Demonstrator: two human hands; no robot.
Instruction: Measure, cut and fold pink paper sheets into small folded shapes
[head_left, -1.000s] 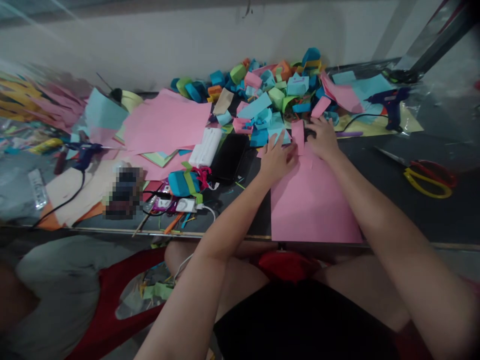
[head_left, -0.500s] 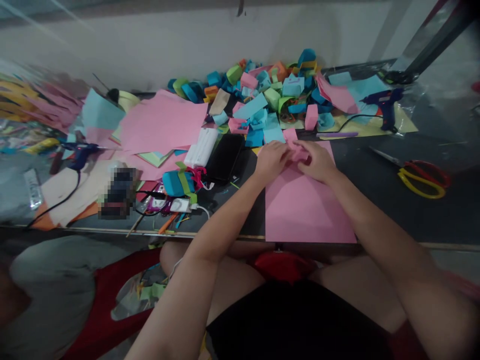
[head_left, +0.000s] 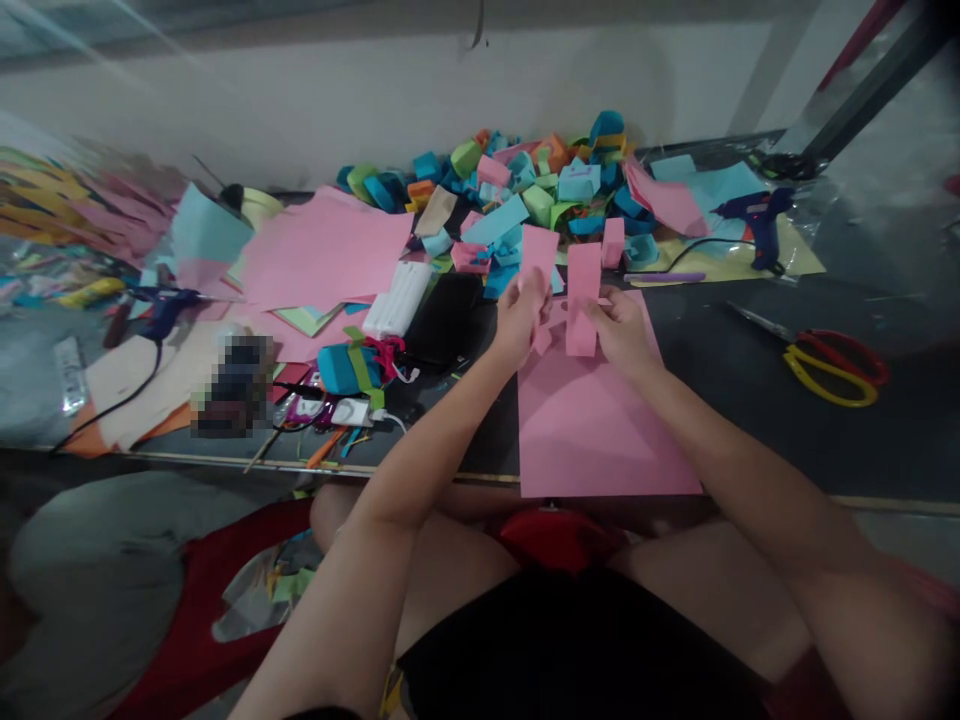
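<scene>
My left hand (head_left: 517,322) is closed on a pink paper piece (head_left: 538,250) that stands up above the fingers, with a small folded end showing below them. My right hand (head_left: 624,332) pinches a separate pink paper strip (head_left: 583,300) by its right edge, and the strip hangs upright. A narrow gap parts the two pieces. Both are over the upper part of a large pink paper sheet (head_left: 600,430), which lies on the dark table in front of me. Some of the fingers of my left hand are hidden behind the paper.
Beyond my hands lies a heap of folded coloured paper pieces (head_left: 540,205). Scissors (head_left: 832,370) and a glue gun (head_left: 761,225) lie to the right. To the left are a black phone (head_left: 442,318), a white power bank (head_left: 399,298), pink sheets (head_left: 330,250) and another glue gun (head_left: 161,308).
My hands have moved apart from close together over one folded pink bundle. Now each holds its own pink piece raised upright. The view has shifted slightly.
</scene>
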